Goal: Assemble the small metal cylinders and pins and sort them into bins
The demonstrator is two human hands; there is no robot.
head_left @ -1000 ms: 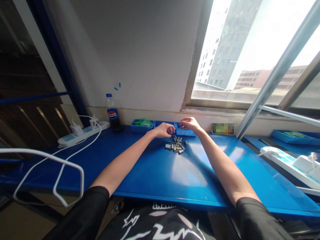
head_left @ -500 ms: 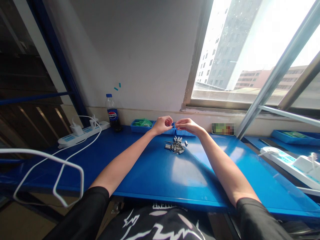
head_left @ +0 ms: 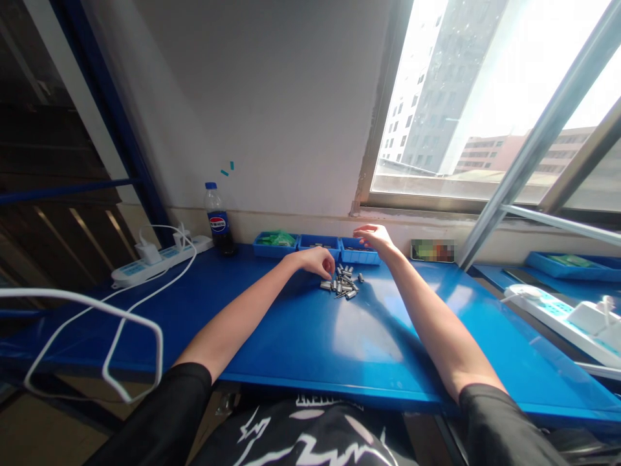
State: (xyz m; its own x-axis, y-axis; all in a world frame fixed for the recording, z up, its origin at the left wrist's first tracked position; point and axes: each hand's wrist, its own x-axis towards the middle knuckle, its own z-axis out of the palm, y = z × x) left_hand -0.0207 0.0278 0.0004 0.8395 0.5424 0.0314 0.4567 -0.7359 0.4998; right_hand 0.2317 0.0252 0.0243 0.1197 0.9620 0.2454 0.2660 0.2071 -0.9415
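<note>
**A:** What stays out of reach of the lens at the blue tabletop (head_left: 301, 336)?

**B:** The small metal parts (head_left: 342, 283) heaped near the back edge are too tiny to identify beyond short silver pieces. The label beside the right blue tray (head_left: 359, 255) is blurred. The contents of the middle blue tray (head_left: 319, 244) barely show, and the person's shoulders and dark sleeves are cut off at the bottom edge.

**A:** And the left hand?

**B:** The left hand (head_left: 317, 261) rests low on the tabletop, fingers curled under, its fingertips touching the left edge of the pile. Whether a part sits pinched inside the curl cannot be told; the fingers hide it.

**A:** The right hand?

**B:** The right hand (head_left: 372, 235) hangs over the right blue tray, fingers loosely spread and drooping toward it. It looks slack and open, with nothing visible in its grip.

**A:** What else frames the scene?

**B:** A left blue tray (head_left: 276, 244) holding green pieces, a cola bottle (head_left: 217, 220) upright by the wall, and a white power strip (head_left: 162, 257) with a plugged charger and looping cable at far left. Another power strip (head_left: 565, 317) lies at the right under the window (head_left: 490, 103)
</note>
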